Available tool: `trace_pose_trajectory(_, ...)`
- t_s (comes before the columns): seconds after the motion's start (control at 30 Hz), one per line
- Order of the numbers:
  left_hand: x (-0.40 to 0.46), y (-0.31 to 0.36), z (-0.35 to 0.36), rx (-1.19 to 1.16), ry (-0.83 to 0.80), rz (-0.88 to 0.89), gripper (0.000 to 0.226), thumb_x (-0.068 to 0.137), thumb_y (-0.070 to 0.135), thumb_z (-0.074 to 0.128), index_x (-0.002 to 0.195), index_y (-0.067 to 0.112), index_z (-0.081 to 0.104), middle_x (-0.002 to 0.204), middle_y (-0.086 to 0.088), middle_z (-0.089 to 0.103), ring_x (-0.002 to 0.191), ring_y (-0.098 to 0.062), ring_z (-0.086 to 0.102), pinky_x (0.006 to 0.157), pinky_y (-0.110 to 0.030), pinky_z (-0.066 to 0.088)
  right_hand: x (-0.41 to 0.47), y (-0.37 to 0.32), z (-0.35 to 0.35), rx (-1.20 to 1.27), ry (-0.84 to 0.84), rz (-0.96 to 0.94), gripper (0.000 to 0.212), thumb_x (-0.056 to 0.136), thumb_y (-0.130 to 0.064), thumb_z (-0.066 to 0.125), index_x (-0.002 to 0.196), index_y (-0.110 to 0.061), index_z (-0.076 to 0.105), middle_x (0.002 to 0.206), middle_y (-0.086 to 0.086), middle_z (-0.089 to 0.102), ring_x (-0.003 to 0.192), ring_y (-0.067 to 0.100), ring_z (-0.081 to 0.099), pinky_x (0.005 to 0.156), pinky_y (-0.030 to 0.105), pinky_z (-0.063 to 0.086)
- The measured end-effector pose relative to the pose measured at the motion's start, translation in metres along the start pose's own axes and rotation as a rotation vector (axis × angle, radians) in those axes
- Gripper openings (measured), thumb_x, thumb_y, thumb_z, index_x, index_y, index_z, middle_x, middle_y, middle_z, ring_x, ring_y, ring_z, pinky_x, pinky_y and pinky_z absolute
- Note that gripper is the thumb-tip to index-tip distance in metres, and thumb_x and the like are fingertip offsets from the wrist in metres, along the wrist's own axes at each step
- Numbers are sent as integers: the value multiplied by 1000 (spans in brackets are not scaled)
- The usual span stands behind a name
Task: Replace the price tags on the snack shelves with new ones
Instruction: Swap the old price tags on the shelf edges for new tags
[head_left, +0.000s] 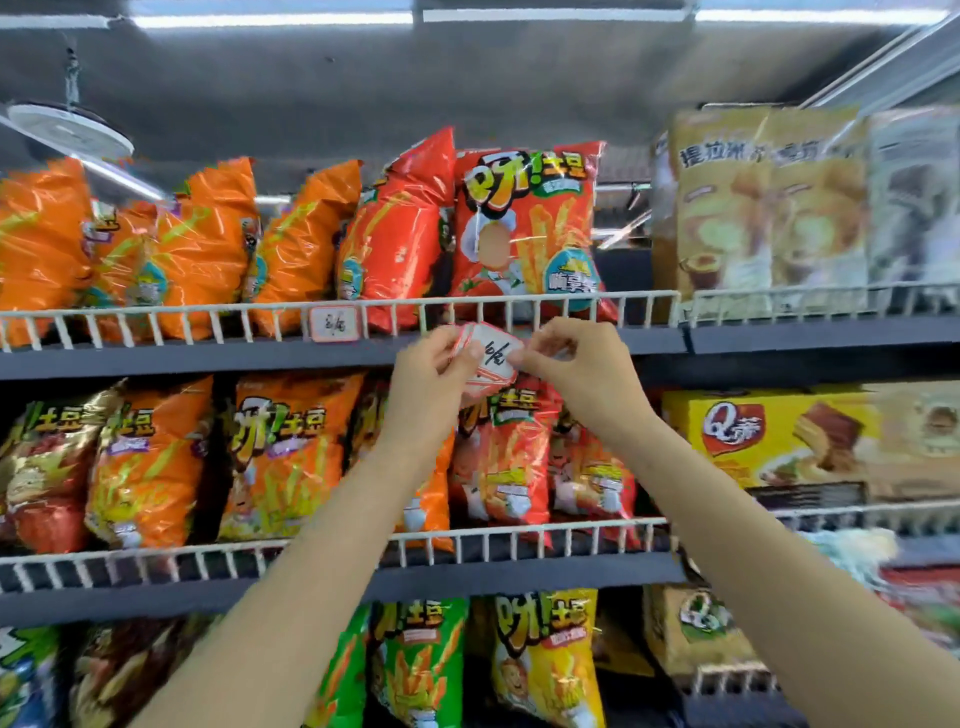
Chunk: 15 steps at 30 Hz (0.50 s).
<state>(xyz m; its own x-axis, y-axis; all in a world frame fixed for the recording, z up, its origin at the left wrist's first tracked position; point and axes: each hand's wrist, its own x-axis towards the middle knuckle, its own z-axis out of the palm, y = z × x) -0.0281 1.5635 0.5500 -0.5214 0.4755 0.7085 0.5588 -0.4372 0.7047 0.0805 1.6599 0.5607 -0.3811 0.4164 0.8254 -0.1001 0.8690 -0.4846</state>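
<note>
A small stack of white price tags (493, 358) with red borders and handwritten numbers is held in front of the upper shelf edge (208, 358). My left hand (434, 366) grips the stack from the left, thumb across its face. My right hand (569, 358) pinches the right edge of the top tag with thumb and forefinger. Another price tag (334, 324) hangs on the white wire rail (156, 317) of that shelf, to the left of my hands.
Orange and red snack bags (524, 228) fill the upper shelf; tan boxes (763, 208) stand at its right. The middle shelf holds more snack bags (285, 457) and a yellow box (779, 431). Green and yellow bags (545, 660) sit on the bottom shelf.
</note>
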Motion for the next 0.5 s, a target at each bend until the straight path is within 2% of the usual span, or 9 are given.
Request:
trace_pose_trajectory(0.1,-8,12,50,-82,-36,-44,15,95,8,49,95,17,62,91,-5,68,82,-14,65,76,-31,56,-3,27,-44,50,-21,-10,17,82,-21,70,68,-17,62,66,-13,57,63,-2,50,60,5,37)
trace_pose_trajectory(0.27,-20,27,122,-228,-47,-122,18,95,8,48,96,15,65,90,-5,69,80,-12,66,74,-25,57,3,61,-111,75,-72,-37,22,82,-18,69,63,-22,58,63,-13,54,56,-7,47,59,8,36)
trace_pose_trajectory(0.37,-27,30,142,-215,-21,-108,20,95,8,49,93,17,67,88,-4,71,81,-13,68,73,-25,58,1,68,-128,93,-103,-9,21,81,-20,69,65,-23,56,61,-13,52,55,-5,46,56,11,35)
trace_pose_trajectory(0.5,-33,36,169,-182,-38,-105,21,95,8,48,99,14,68,92,-7,72,87,-16,69,72,-23,57,-6,81,-152,151,-78,15,24,77,-28,74,68,-12,59,62,-4,56,56,4,46,57,21,37)
